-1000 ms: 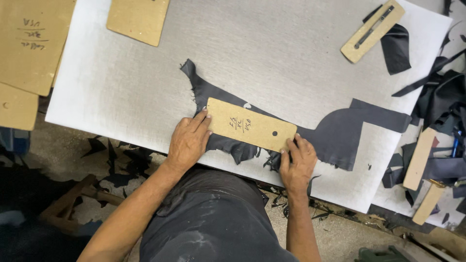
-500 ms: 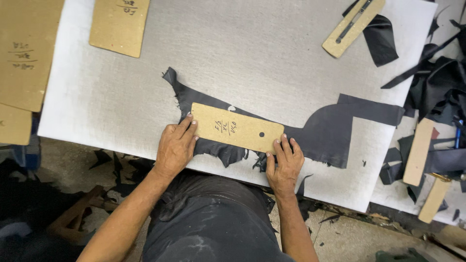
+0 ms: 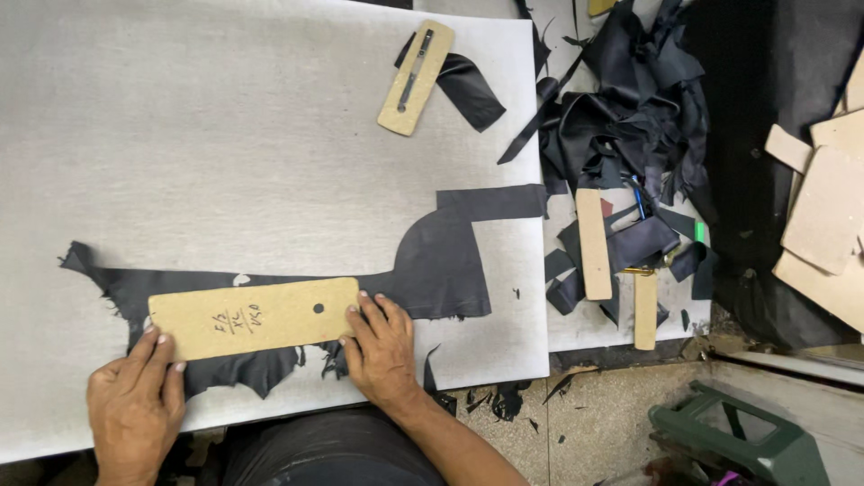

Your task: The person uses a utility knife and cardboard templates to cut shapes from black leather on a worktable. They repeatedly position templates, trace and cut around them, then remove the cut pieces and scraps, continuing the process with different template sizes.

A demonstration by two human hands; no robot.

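Note:
A long tan cardboard template [image 3: 256,317] with a small hole lies flat on a ragged piece of dark leather [image 3: 432,261] on the white cutting board [image 3: 225,135]. My left hand [image 3: 133,405] presses its fingertips on the template's left end. At the template's right end my right hand [image 3: 382,346] rests, fingers spread on the template's edge and the leather. Neither hand grips anything.
A slotted tan template [image 3: 414,79] and a dark strip [image 3: 468,90] lie at the board's top right. Past the board's right edge sit a heap of dark leather scraps [image 3: 621,99], narrow tan strips [image 3: 592,243], more cardboard patterns [image 3: 823,216] and a green stool [image 3: 738,436] on the floor.
The view has swung to the right, so the template and both hands sit lower left in frame. Both hands stay pressed on the template's two ends.

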